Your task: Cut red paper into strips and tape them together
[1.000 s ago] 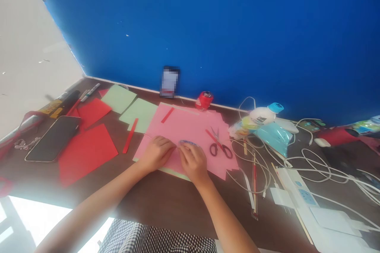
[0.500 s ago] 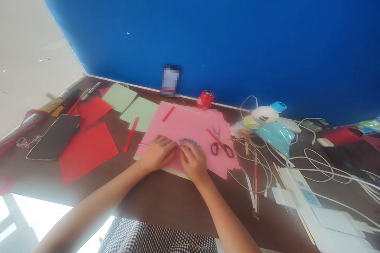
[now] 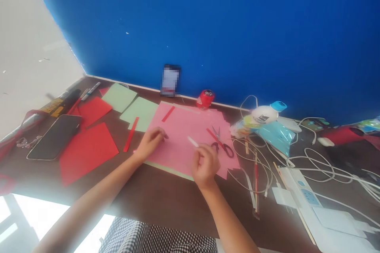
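A large pink paper sheet (image 3: 184, 126) lies on the dark table in front of me. My left hand (image 3: 151, 142) rests on its left part with the fingers curled together; what they pinch is hidden. My right hand (image 3: 204, 163) is raised just above the sheet's near right part, closed on a small pale strip (image 3: 192, 141) that sticks out past the fingers. Red-handled scissors (image 3: 221, 144) lie on the pink sheet just right of my right hand. A short red strip (image 3: 168, 114) lies near the sheet's far edge.
Green sheets (image 3: 139, 112), red sheets (image 3: 86, 150), a long red strip (image 3: 130, 134) and a dark phone (image 3: 55, 136) lie to the left. At right are a white bottle (image 3: 264, 114), tangled white cables (image 3: 311, 158) and a power strip (image 3: 299, 189). A red object (image 3: 204, 99) stands by the blue wall.
My hands were together on the pink sheet; now they are apart. The right hand lifted and moved right with a pale strip. The blue ring seen between them no longer shows.
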Demonstrator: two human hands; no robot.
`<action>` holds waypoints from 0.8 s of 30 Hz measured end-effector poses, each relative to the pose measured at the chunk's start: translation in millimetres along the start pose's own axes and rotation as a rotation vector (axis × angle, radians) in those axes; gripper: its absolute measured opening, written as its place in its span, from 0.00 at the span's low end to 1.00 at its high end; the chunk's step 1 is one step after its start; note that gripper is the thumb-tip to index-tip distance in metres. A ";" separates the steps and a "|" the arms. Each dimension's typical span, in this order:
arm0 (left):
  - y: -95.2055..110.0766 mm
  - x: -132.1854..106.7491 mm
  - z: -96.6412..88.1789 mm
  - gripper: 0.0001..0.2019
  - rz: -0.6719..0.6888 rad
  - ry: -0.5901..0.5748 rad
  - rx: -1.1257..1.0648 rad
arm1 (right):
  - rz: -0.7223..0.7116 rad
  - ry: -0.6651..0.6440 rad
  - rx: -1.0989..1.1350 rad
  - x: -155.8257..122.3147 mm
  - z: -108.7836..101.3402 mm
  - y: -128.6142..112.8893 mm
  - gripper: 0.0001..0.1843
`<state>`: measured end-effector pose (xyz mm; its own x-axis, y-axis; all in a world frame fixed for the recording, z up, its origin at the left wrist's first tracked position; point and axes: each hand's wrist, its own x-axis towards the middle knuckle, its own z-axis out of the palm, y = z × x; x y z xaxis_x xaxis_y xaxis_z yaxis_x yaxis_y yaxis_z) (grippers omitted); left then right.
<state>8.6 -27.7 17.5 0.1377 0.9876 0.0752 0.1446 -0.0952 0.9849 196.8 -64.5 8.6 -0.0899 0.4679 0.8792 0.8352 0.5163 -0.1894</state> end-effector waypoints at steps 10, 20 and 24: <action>-19.7 29.1 -64.7 0.21 0.076 0.705 -0.207 | 0.100 -0.112 0.040 -0.1 7.0 11.1 0.09; -9.0 22.7 -57.6 0.17 0.004 0.639 -0.435 | 0.119 -0.132 0.044 0.1 5.6 10.1 0.09; -6.5 22.6 -54.8 0.16 0.008 0.609 -0.489 | 0.129 -0.136 0.056 -0.5 5.9 10.0 0.09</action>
<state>-43.0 2.1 21.3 -0.4456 0.8951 0.0159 -0.3218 -0.1767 0.9302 202.1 -55.4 3.7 -0.0594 0.6235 0.7796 0.8136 0.4828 -0.3241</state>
